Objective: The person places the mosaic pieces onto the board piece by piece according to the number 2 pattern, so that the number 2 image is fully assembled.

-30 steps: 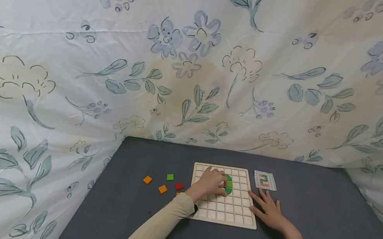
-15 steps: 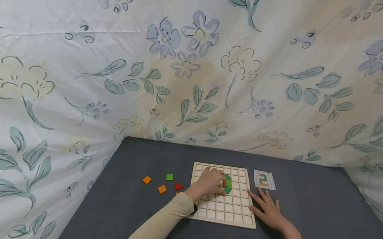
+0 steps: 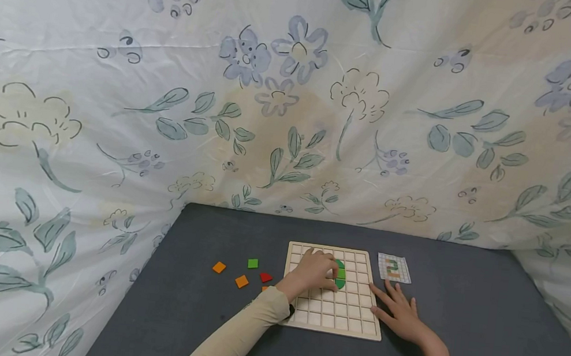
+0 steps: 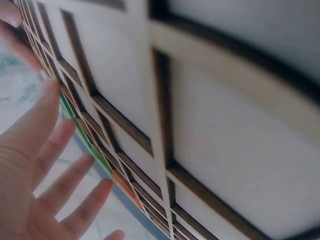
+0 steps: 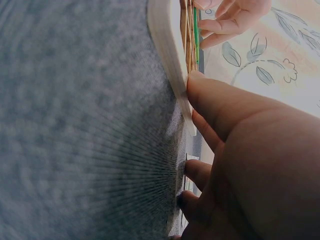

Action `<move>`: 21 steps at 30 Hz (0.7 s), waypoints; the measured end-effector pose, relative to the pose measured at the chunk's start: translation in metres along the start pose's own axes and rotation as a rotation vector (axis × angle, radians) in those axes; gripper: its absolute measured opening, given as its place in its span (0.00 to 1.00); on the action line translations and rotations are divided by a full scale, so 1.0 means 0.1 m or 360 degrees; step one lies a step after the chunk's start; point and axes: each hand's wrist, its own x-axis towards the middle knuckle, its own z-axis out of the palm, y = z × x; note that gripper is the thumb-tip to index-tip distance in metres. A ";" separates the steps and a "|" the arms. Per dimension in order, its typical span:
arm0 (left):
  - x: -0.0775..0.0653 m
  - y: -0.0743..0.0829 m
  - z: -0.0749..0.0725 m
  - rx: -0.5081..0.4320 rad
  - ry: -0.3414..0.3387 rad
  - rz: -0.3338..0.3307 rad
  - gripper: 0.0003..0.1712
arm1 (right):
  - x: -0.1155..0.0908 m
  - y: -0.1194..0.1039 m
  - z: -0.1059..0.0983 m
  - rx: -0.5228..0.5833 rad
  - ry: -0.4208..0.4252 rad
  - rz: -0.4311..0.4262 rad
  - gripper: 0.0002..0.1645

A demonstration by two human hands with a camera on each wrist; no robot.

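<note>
A: Take twelve o'clock as straight away from the person. Where is the left hand [image 3: 313,271]?

B: Above the gridded board [image 3: 342,308], fingers parted and loosely bent. The column of green pieces [image 3: 341,274] on the board lies at its three o'clock, just beside the fingertips.

A: Is it pinching one of them?

B: The left wrist view shows the fingers spread, tips close to the green edge; I can't tell whether they touch. That view also shows an orange piece [image 4: 127,189] on the board, next along from the green.

A: And the right hand [image 3: 402,317]?

B: Spread as well, its thumb against the board's three o'clock edge. The green pieces sit at its ten o'clock, and the patterned card [image 3: 394,268] at its twelve, near the fingertips.

A: The loose tiles?

B: At nine o'clock from the left hand, on the dark tabletop [image 3: 484,326]: a green tile [image 3: 253,263], a red tile [image 3: 265,278] and orange tiles [image 3: 241,281], one partly hidden by the left sleeve [image 3: 243,327].
</note>
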 end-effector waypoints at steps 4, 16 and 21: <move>0.00 -0.01 0.00 0.0012 0.0014 0.0009 0.14 | 0.00 0.01 0.01 -0.0005 0.0007 -0.0003 0.35; 0.00 -0.01 0.02 -0.0004 0.0029 0.0000 0.11 | 0.00 0.01 0.01 0.0006 0.0001 -0.0001 0.35; -0.01 -0.02 0.02 -0.0023 0.0037 0.0005 0.12 | 0.00 0.02 0.02 0.0017 -0.0001 -0.0001 0.34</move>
